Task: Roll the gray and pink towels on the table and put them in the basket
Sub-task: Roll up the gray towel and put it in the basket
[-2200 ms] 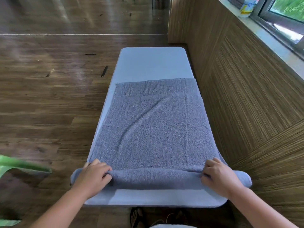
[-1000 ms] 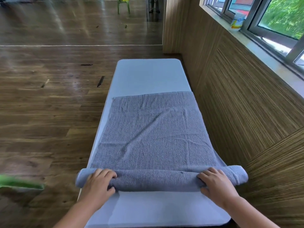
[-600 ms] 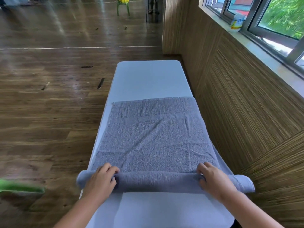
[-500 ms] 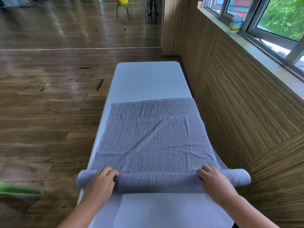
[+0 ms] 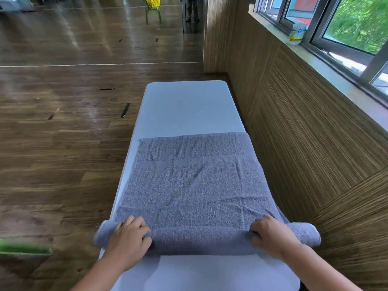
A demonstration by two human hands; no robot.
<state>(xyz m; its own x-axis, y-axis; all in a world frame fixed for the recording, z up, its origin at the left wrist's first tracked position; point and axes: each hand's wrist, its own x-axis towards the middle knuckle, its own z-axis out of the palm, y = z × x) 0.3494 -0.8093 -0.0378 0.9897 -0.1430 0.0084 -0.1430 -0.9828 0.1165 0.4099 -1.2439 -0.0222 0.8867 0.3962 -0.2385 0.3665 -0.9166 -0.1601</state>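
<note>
towel (image 5: 199, 239) fatter-rolled (nubby gray terry) in left grip (image 5: 128, 238), right grip (image 5: 270, 236)

A blurred green object (image 5: 25, 248) shows left of the left hand (image 5: 128, 238). A tub (image 5: 296, 35) stands on the windowsill (image 5: 327, 66), far beyond the right hand (image 5: 273, 236).

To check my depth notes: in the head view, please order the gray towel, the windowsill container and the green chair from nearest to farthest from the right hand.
1. The gray towel: its roll is gripped by the right hand, at the near end of the table.
2. The container: on the windowsill, to the right.
3. The green chair: far back, ahead and left.
</note>
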